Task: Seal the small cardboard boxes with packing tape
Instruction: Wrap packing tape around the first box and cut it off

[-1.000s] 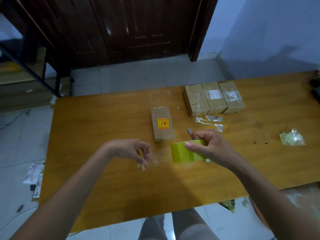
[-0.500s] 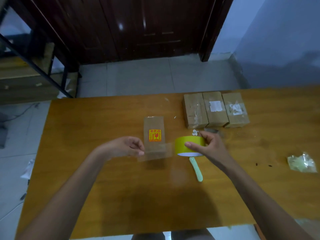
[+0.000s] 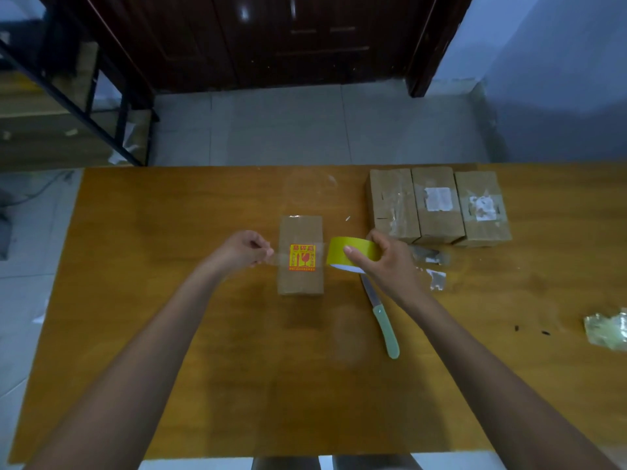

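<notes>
A small cardboard box (image 3: 300,232) with a yellow and red sticker lies on the wooden table (image 3: 169,300) in the middle. My right hand (image 3: 386,262) grips the yellow tape roll (image 3: 353,251) just right of the box. My left hand (image 3: 244,249) pinches the free end of the clear tape strip (image 3: 278,259) just left of the box. The strip is stretched across the box over the sticker. Three taped cardboard boxes (image 3: 437,205) stand side by side at the back right.
A knife with a pale green handle (image 3: 385,325) lies on the table below my right hand. Tape scraps (image 3: 432,269) lie right of that hand. A crumpled wad of clear tape (image 3: 607,330) sits near the right edge. Tiled floor and a dark door lie beyond the table.
Both hands have moved forward with the stretched tape, from in front of the box to either side of it. The strip now spans the box top at the sticker.
</notes>
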